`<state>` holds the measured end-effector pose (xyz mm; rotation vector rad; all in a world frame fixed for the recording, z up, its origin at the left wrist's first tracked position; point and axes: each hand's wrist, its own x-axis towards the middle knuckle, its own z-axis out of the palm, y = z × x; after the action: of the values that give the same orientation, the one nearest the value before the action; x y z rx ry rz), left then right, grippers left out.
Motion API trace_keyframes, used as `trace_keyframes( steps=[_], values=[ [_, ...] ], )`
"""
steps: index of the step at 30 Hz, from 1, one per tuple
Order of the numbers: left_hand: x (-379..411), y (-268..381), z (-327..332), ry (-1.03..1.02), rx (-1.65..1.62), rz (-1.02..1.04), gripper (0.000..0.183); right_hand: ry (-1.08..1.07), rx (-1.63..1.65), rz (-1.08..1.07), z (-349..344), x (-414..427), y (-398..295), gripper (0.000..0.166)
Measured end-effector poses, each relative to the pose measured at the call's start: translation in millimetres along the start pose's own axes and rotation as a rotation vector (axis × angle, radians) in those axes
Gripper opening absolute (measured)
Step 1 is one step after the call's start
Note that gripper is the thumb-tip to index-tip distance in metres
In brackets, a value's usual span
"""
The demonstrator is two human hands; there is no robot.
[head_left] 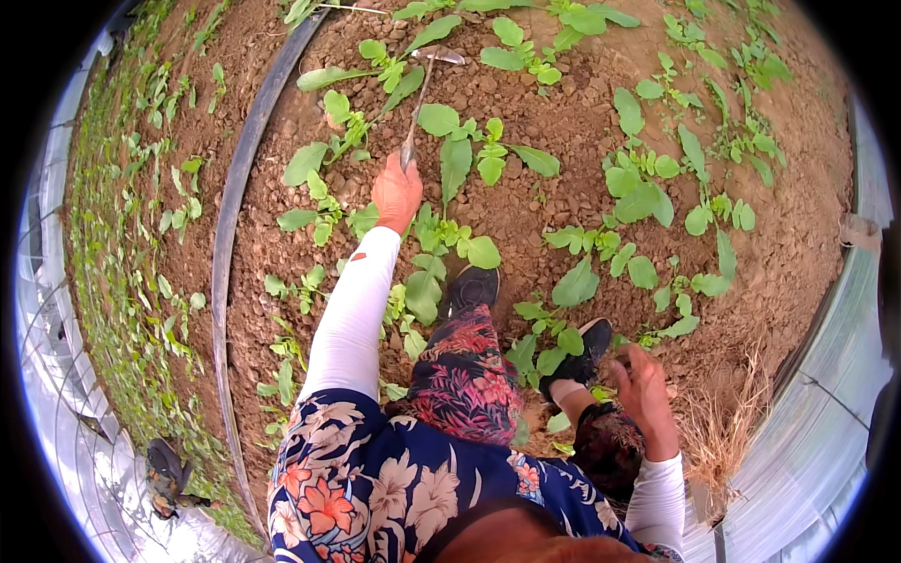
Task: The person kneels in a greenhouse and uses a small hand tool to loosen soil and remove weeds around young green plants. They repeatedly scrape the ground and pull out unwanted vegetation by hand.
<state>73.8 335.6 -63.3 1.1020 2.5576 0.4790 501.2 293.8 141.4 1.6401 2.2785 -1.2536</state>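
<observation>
My left hand (398,192) is closed round the handle of a small hoe (422,98), stretched out ahead of me. The hoe's metal blade (440,55) rests at the soil among leafy green seedlings (391,67). Bent near my right knee, my right hand (642,390) has its fingers loosely curled and apart, with nothing visible in it. Leaves of another seedling (679,327) lie just beyond its fingers.
A black drip hose or flat pipe (236,176) runs along the bed at left. Seedlings stand around my shoes (473,287). Dry straw (725,415) and plastic greenhouse sheeting (795,436) are at right. Another person (165,478) is at the lower left.
</observation>
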Motion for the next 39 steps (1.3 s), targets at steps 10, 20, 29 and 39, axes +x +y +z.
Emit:
trace_keyframes(
  steps=[10, 20, 29, 39],
  values=[
    [-53.4, 54.3, -51.7, -0.031, -0.353, 0.104, 0.032, 0.269, -0.071, -0.139, -37.8, -13.3, -35.9, 0.020],
    [-130.3, 184.6, -154.8, -0.091, -0.405, 0.735, 0.048, 0.324, 0.540, -0.140, -68.7, -6.2, -71.3, 0.033],
    [-257.9, 286.8, -154.5, -0.665, -0.632, 0.853, 0.064, 0.471, 1.193, -0.162, -66.3, -23.7, -51.2, 0.046],
    [-327.3, 315.5, -100.9, -0.982, -0.319, 1.089, 0.079, 0.681, 1.346, -0.006, -24.4, -67.4, 28.7, 0.041]
  ],
)
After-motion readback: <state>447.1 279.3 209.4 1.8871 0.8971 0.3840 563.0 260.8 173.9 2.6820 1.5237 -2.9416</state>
